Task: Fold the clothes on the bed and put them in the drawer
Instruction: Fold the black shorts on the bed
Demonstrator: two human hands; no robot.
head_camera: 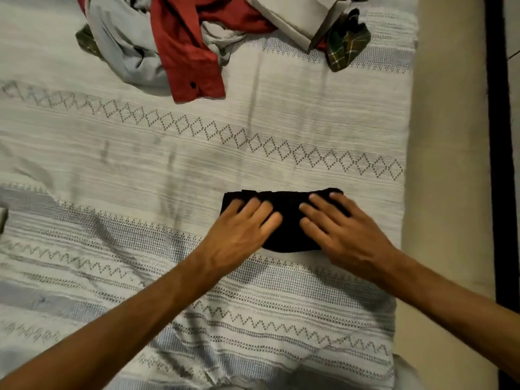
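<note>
A small black garment (287,205), folded into a compact rectangle, lies on the patterned white bedspread (168,153) towards the right side of the bed. My left hand (242,232) presses flat on its left half with straight fingers. My right hand (337,226) lies flat on its right half, fingers spread. At the far end of the bed sits a heap of unfolded clothes: a red shirt (185,49), a light grey garment (118,40), a beige piece (298,15) and a green plaid cloth (347,43).
The bed's right edge runs down the frame beside a beige floor strip (447,136) and a dark vertical band (499,136). A small object (2,218) shows at the left edge of the bed. No drawer is in view.
</note>
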